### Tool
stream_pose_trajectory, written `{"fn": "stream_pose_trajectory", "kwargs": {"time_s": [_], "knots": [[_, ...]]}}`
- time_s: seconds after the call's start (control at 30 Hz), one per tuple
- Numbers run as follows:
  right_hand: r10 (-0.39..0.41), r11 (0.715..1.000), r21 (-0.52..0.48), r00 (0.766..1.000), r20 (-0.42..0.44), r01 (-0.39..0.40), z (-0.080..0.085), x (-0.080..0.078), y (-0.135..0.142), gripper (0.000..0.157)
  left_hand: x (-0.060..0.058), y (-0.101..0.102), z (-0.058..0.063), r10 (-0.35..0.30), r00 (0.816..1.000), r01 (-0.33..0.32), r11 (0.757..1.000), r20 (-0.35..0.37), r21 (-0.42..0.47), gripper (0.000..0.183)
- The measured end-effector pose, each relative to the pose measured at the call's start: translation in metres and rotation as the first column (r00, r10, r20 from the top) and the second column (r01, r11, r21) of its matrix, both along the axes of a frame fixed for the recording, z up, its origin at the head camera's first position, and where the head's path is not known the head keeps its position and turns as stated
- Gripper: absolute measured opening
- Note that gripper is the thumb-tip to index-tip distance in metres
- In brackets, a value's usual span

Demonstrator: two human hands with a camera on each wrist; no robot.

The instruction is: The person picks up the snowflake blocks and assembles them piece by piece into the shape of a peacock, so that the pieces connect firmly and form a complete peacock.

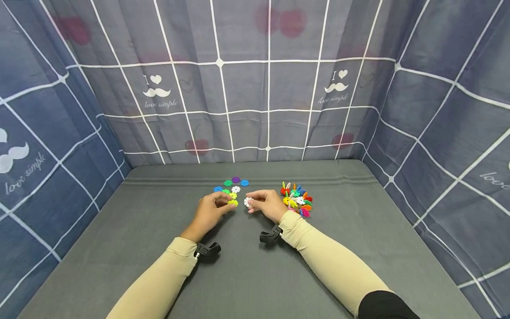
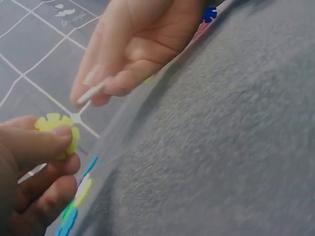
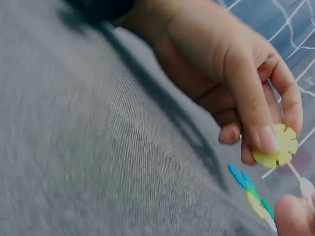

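My left hand [image 1: 208, 213] pinches a yellow notched, flower-shaped plastic disc [image 1: 233, 203] between thumb and fingers. In the left wrist view this yellow disc [image 2: 53, 121] faces the camera, the thumb lying across its front. Just to the right, my right hand [image 1: 272, 205] holds a white disc [image 1: 247, 202] of the same kind by its edge. Edge-on, the white disc [image 2: 91, 92] appears as a thin strip in the left wrist view. A small gap separates the two discs. Only the right thumb [image 3: 294, 216] shows at the corner of the right wrist view.
Beyond my hands lie several loose discs on the grey table [image 1: 239, 274], among them a purple one [image 1: 236, 179], a blue one [image 1: 245, 182] and a white one [image 1: 236, 189]. A multicoloured pile of discs [image 1: 295, 193] sits beside my right hand. Grid-patterned curtains [image 1: 247, 88] enclose three sides.
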State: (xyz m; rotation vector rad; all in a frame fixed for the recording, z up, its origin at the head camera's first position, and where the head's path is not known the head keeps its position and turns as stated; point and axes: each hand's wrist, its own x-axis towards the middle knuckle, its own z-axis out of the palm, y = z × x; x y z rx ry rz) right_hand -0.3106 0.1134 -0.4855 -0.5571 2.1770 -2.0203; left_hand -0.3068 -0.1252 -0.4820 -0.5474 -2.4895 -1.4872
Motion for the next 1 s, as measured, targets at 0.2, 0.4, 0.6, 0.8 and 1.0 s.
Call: {"fn": "stream_pose_trajectory", "kwargs": {"time_s": [0.2, 0.4, 0.6, 0.8, 1.0], "knots": [[0.030, 0.994, -0.106, 0.999, 0.017, -0.028, 0.002, 0.006, -0.004, 0.034, 0.004, 0.008, 0.003, -0.049, 0.997, 0.050, 0.999, -0.060, 0.013, 0.016], [0.053, 0.994, -0.093, 0.998, 0.018, -0.051, 0.005, 0.009, -0.006, 0.032, 0.005, 0.011, 0.003, -0.073, 0.986, 0.071, 0.997, -0.150, -0.013, 0.014], [0.116, 0.992, -0.053, 0.993, 0.037, -0.114, 0.008, 0.011, -0.005, 0.028, 0.007, 0.009, 0.005, -0.159, 0.913, 0.123, 0.985, -0.375, -0.118, 0.019], [0.141, 0.988, -0.066, 0.988, 0.055, -0.138, 0.007, 0.008, -0.004, 0.024, 0.004, 0.007, 0.003, -0.214, 0.851, 0.151, 0.974, -0.480, -0.167, 0.021], [0.108, 0.982, -0.170, 0.986, 0.127, -0.085, 0.003, 0.007, -0.009, 0.027, 0.000, 0.002, 0.002, -0.186, 0.885, 0.115, 0.976, -0.427, -0.188, 0.041]]}}
